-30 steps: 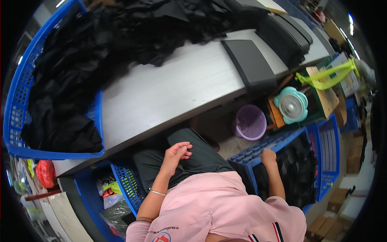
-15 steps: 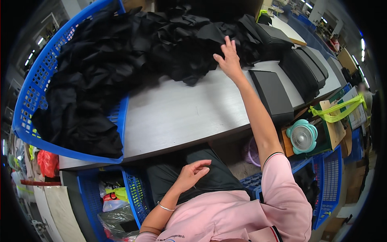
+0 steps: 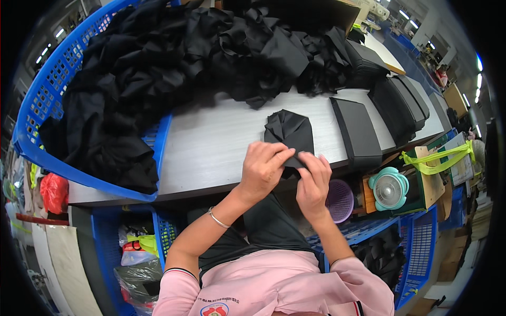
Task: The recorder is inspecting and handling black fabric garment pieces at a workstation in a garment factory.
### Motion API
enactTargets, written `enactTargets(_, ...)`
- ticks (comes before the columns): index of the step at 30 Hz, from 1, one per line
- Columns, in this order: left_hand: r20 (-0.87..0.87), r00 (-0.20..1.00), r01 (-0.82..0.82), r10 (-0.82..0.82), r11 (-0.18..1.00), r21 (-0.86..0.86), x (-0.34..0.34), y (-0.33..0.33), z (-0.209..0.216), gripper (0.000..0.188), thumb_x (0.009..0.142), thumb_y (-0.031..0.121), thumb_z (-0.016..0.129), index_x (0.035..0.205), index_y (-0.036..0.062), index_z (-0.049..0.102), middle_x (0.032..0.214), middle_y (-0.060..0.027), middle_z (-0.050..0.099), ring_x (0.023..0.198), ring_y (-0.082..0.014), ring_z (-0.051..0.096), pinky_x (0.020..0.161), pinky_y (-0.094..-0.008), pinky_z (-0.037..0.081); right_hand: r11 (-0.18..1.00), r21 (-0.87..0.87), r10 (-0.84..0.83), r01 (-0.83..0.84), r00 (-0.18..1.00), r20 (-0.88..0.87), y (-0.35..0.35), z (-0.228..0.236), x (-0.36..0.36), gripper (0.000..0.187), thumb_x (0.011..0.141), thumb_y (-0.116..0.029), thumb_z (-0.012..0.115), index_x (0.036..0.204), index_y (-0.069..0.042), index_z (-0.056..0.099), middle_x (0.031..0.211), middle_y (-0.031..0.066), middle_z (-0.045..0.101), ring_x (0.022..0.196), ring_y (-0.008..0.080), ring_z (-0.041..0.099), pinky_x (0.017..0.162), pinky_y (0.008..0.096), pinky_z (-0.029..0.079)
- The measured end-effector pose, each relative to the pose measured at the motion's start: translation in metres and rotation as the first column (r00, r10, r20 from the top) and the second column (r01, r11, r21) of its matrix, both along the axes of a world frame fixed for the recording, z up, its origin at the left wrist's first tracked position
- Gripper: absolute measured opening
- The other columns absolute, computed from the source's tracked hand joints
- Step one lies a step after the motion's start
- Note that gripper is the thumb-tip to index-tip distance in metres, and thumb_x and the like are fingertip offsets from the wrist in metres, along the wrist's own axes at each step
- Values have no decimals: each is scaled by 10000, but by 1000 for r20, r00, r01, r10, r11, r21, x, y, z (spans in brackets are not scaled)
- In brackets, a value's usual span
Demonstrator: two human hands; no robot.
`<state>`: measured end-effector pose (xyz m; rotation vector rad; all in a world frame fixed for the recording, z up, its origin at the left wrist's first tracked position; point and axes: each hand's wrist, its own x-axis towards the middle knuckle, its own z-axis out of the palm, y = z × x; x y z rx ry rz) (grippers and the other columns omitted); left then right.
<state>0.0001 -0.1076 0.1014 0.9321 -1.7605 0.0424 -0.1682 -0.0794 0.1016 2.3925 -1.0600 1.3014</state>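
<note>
At the table's front edge, a piece of black fabric (image 3: 291, 130) lies partly on the grey table (image 3: 211, 152), its near end held up between my hands. My left hand (image 3: 263, 167) pinches that end with thumb and forefinger. On its right side my right hand (image 3: 313, 184) closes its fingertips on the same end. The fabric's far part is creased and rests on the tabletop. Behind it spreads a large heap of loose black fabric (image 3: 158, 58). To the right lies a flat stack of black pieces (image 3: 360, 131).
The heap spills from a blue plastic basket (image 3: 31, 152) on the left. More black stacks (image 3: 398, 108) line the right end. Below stand a teal fan (image 3: 389, 188), a purple bin (image 3: 340, 200) and blue crates (image 3: 419, 247). A red bag (image 3: 54, 188) hangs at left.
My right hand has come back from the heap with a piece of black fabric. My left hand has risen from my lap to meet it, and both now grip the piece.
</note>
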Motion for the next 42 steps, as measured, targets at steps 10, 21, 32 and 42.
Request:
enactTargets(10,-155,961,250,-227,958,144,-43,60,9,414,629,-61,695,1013,85,743,798,-72,648,689,-243,623,599,-333,515,888,375,108,-266,914,392,32,-93,-14,224,939,-31,582,1160,1,603,1166,132,661,1025,232,626,901,338,506)
enactTargets(21,-259,822,569,-508,704,425,-54,139,-13,384,703,-38,672,1074,48,720,968,-103,661,947,-259,645,811,-360,515,300,447,-682,-843,138,718,-72,-32,44,381,974,-144,597,1342,-97,512,1141,65,604,1062,186,587,970,358,487)
enactTargets(32,-668,726,340,164,759,556,-6,68,-25,240,897,227,740,1003,16,699,1397,-125,519,1326,-281,443,1096,-393,350,210,455,-406,-865,347,846,-14,-30,44,358,957,-327,598,1233,-100,571,1157,24,558,980,143,547,755,287,472)
enactTargets(42,-407,907,45,110,934,353,-46,158,6,677,757,297,840,1287,27,517,1494,-212,365,1387,-402,332,1133,-468,286,480,466,-525,-743,182,831,-16,-14,26,302,924,-360,662,1083,-103,651,976,-4,602,904,144,570,748,246,484)
